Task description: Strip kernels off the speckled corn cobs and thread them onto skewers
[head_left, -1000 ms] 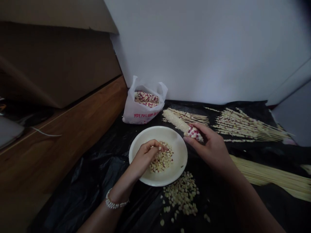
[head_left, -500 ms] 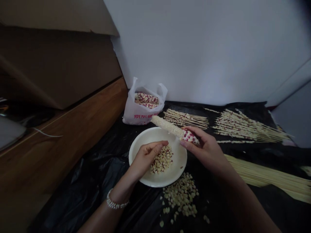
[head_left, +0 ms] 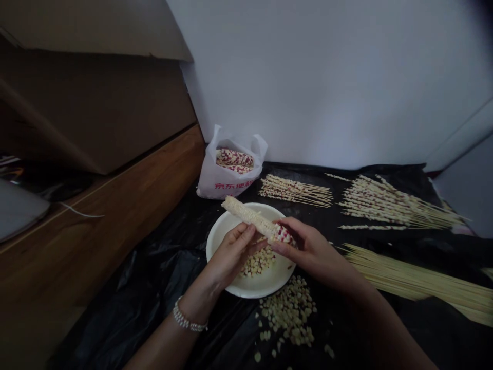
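Note:
A corn cob, mostly stripped to pale core, slants over a white bowl. Red and white kernels still cover its lower right end, where my right hand is closed around it. My left hand grips the cob's middle from below, thumb on top and fingers underneath, partly hidden. Loose corn kernels lie in the bowl below both hands. A second pile of kernels is spread on the black plastic sheet in front of the bowl.
Behind the bowl stands a white plastic bag holding corn cobs. Skewers threaded with kernels and a larger bunch of them lie to the right. Bare bamboo sticks are nearer. A wooden board and cardboard box border the left.
My right hand has brought the cob down and left over the bowl. My left hand, apart from the cob before, now holds its middle.

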The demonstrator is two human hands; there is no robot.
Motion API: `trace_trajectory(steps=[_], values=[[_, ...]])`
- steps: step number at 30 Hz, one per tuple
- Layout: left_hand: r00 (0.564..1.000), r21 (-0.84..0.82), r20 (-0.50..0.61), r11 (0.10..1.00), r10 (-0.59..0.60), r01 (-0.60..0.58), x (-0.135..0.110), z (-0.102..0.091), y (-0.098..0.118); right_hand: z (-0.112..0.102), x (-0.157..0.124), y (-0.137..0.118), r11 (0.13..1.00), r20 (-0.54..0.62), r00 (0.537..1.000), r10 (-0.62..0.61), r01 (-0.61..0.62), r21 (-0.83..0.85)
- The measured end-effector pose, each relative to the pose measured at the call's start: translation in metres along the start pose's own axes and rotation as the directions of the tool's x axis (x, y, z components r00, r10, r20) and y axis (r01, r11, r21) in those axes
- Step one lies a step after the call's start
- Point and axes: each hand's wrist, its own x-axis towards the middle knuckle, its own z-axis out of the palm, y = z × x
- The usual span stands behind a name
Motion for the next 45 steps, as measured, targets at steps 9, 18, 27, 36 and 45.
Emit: trace_trajectory(steps=[9,18,27,36,45], values=[[0.933,0.018,-0.351,0.997,0.074,-0.072,0.008,-0.036,0.048,-0.003,-0.003,0.004,0.997,-0.032,0.998,0.06,-0.061,-0.04],[0.774,0.843,-0.441,0.506,0.454,0.183,0.011,-0.109,0.067,-0.007,-0.002,0.005,0.994,-0.094,0.995,0.042,-0.051,-0.099],[0.821,0.875,-0.425,0.406,0.38,0.265,0.025,-0.135,0.047,-0.01,-0.004,0.003,0.988,-0.129,0.992,-0.002,-0.018,-0.153],[0.789,0.218,-0.51,0.939,0.342,-0.266,0.011,-0.095,0.068,-0.008,-0.01,-0.006,0.996,-0.198,0.98,-0.008,-0.009,-0.087],[0.936,-0.306,-0.351,0.946,-0.009,-0.105,0.007,-0.001,0.055,0.032,0.001,-0.015,0.982,-0.32,0.929,-0.187,0.185,-0.037]])
